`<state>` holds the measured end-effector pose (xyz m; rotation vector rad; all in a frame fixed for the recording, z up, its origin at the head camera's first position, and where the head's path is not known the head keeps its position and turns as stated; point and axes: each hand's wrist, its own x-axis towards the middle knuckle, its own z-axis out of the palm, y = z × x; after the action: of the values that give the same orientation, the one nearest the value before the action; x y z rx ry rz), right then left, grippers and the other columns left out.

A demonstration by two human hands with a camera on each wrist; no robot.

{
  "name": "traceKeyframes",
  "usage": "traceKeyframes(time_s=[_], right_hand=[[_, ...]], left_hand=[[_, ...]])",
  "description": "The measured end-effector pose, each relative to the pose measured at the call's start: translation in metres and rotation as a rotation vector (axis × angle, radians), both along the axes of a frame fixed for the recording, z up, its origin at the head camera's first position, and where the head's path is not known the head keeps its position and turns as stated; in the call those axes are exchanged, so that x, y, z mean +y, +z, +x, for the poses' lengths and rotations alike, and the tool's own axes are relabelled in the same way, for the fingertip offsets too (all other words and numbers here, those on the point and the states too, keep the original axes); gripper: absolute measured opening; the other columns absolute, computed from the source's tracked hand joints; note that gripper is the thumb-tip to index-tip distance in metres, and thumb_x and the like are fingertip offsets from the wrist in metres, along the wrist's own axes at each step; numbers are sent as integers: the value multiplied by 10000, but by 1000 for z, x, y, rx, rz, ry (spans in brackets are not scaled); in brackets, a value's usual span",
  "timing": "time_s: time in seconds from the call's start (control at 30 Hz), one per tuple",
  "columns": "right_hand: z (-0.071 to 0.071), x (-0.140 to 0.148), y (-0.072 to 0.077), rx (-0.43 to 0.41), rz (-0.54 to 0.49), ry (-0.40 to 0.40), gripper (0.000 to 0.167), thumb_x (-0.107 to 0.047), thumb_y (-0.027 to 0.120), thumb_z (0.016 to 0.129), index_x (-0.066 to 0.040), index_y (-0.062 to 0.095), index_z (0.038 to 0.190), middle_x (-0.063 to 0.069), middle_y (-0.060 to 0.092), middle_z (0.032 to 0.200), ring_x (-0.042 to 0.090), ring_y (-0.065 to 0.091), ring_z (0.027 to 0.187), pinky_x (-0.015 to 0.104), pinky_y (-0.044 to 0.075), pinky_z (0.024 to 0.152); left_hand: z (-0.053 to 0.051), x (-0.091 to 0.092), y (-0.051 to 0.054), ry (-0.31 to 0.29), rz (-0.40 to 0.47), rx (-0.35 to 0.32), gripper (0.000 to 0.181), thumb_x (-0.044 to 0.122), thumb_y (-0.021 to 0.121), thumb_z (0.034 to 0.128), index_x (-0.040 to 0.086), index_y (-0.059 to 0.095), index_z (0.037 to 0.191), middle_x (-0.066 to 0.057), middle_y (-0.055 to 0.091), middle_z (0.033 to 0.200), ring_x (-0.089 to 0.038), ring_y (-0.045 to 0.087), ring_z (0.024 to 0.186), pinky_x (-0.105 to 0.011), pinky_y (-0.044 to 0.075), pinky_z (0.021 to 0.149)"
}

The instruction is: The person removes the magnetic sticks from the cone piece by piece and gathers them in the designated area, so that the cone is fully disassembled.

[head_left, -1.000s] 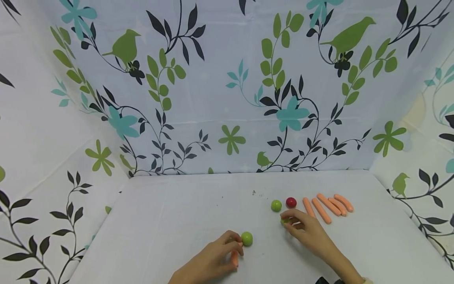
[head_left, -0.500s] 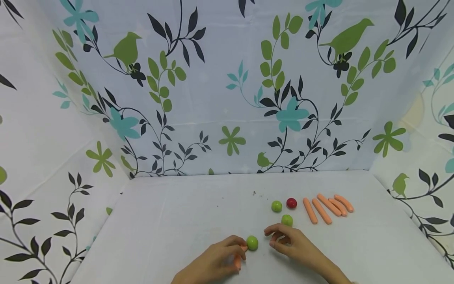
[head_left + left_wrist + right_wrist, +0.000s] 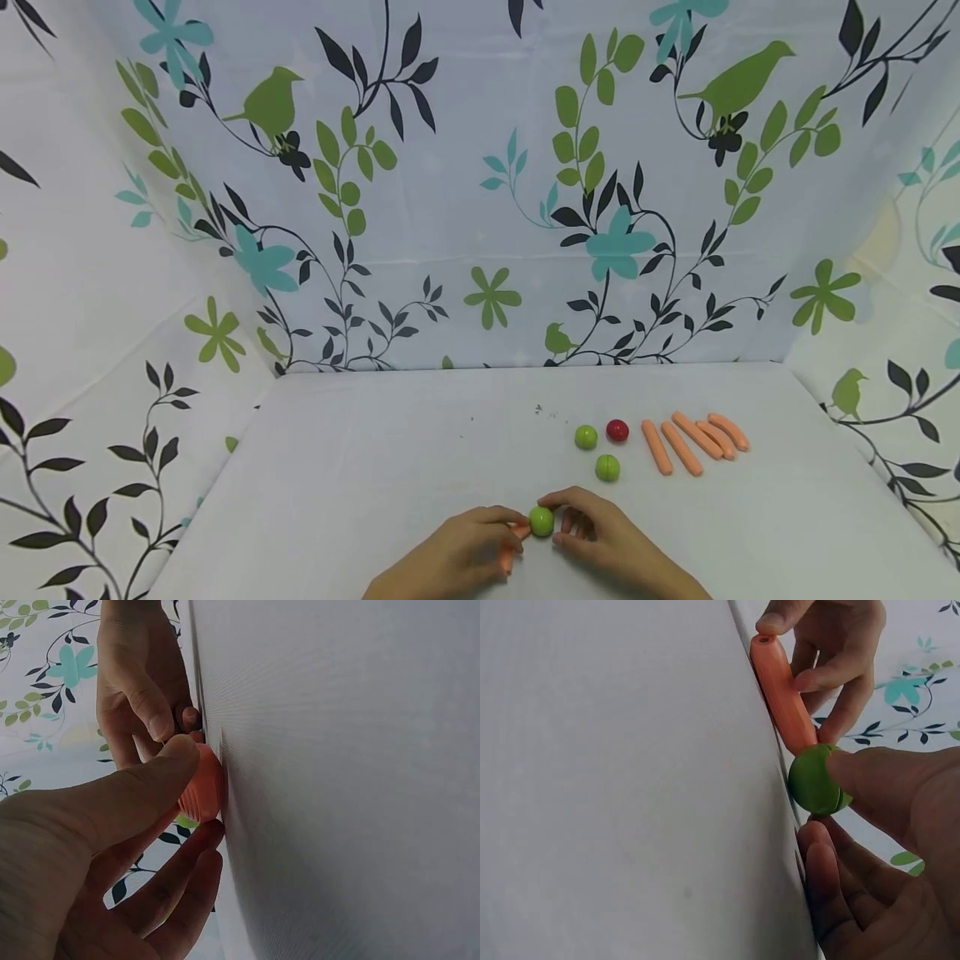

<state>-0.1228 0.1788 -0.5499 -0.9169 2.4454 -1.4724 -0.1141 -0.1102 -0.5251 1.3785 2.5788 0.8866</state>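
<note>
My left hand (image 3: 468, 550) grips an orange sausage-shaped stick (image 3: 507, 559) near the table's front, its fingers hiding part of it. In the right wrist view the stick (image 3: 784, 694) is smooth, with a small dark hole in its end; the left wrist view shows the stick's ridged end (image 3: 206, 786). My right hand (image 3: 600, 537) pinches a green ball (image 3: 542, 522) between thumb and fingers. A groove runs round this ball (image 3: 815, 780), which sits against the stick's far end, on or very close to the white table.
On the white table (image 3: 360, 467), two more green balls (image 3: 607, 467) and a red ball (image 3: 617, 430) lie behind my right hand. Several orange sticks (image 3: 681, 448) lie to their right. A patterned cloth (image 3: 450, 208) hangs behind and on both sides.
My right hand has let go of a green ball at the back, moved toward me and left, and taken the front green ball. Left hand, stick and front ball have shifted slightly right.
</note>
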Motion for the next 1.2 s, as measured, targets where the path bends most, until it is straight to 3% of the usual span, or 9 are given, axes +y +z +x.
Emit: traceKeyframes(time_s=[0.2, 0.37, 0.5, 0.67, 0.73, 0.83, 0.9, 1.03, 1.2], right_hand=[[2, -6, -3, -19, 10, -52, 414, -238, 731, 976, -200, 634, 1377, 10, 663, 1015, 8, 562, 839, 200, 503, 717], [5, -9, -7, -38, -5, -79, 393, -288, 731, 980, -243, 644, 1361, -42, 637, 1010, 20, 547, 824, 199, 497, 693], [7, -9, -8, -58, 6, -111, 360, -308, 744, 967, -274, 660, 1316, -42, 627, 991, 58, 547, 817, 199, 479, 687], [10, -8, -10, -89, -4, -99, 349, -303, 761, 951, -262, 668, 1285, 7, 630, 975, 103, 560, 827, 197, 475, 696], [10, -8, -12, -96, -9, -85, 349, -300, 762, 950, -264, 666, 1284, 10, 626, 974, 89, 559, 832, 193, 475, 701], [10, -8, -13, -78, -12, -73, 344, -292, 764, 948, -275, 662, 1276, -9, 627, 975, 86, 560, 830, 189, 473, 699], [9, -8, -13, -65, -21, -68, 343, -285, 764, 948, -278, 659, 1274, -23, 636, 986, 106, 564, 821, 194, 473, 694], [8, -8, -11, -42, -55, -47, 339, -279, 760, 952, -261, 660, 1276, -35, 669, 1038, 156, 592, 867, 219, 478, 720], [7, -8, -9, -6, -89, -8, 330, -271, 747, 969, -223, 663, 1284, -40, 693, 1095, 164, 622, 946, 237, 487, 775]], left_hand=[[-1, 0, 1, 13, -18, -20, 160, 232, 759, 964, 231, 750, 1125, 65, 647, 1409, -116, 628, 1276, -318, 546, 1049], [-4, 2, -3, -8, 41, -82, 139, 313, 692, 1009, 214, 753, 1085, 57, 668, 1366, -93, 640, 1249, -294, 548, 1035], [-6, 7, -10, 35, 167, -228, 181, 324, 633, 1043, 197, 745, 1107, 57, 703, 1251, -16, 643, 1112, -226, 563, 919], [-3, 11, -19, 162, 272, -448, 177, 290, 661, 1027, 209, 710, 1176, 34, 691, 966, 41, 541, 767, -159, 483, 682], [-2, 13, -21, 211, 280, -517, 196, 301, 658, 1028, 209, 699, 1196, 44, 700, 955, 39, 522, 723, -164, 462, 654], [0, 15, -22, 260, 284, -569, 226, 321, 651, 1032, 200, 689, 1220, 66, 735, 1021, 24, 546, 742, -188, 469, 659], [0, 16, -21, 281, 279, -581, 244, 343, 641, 1037, 196, 685, 1227, 84, 742, 1075, 14, 565, 766, -201, 478, 677], [0, 17, -18, 304, 249, -581, 248, 370, 641, 1033, 206, 698, 1210, 92, 682, 931, 10, 526, 725, -195, 446, 648], [1, 19, -18, 303, 188, -483, 267, 417, 635, 1032, 207, 706, 1181, 148, 622, 906, 26, 455, 741, -187, 402, 657]])
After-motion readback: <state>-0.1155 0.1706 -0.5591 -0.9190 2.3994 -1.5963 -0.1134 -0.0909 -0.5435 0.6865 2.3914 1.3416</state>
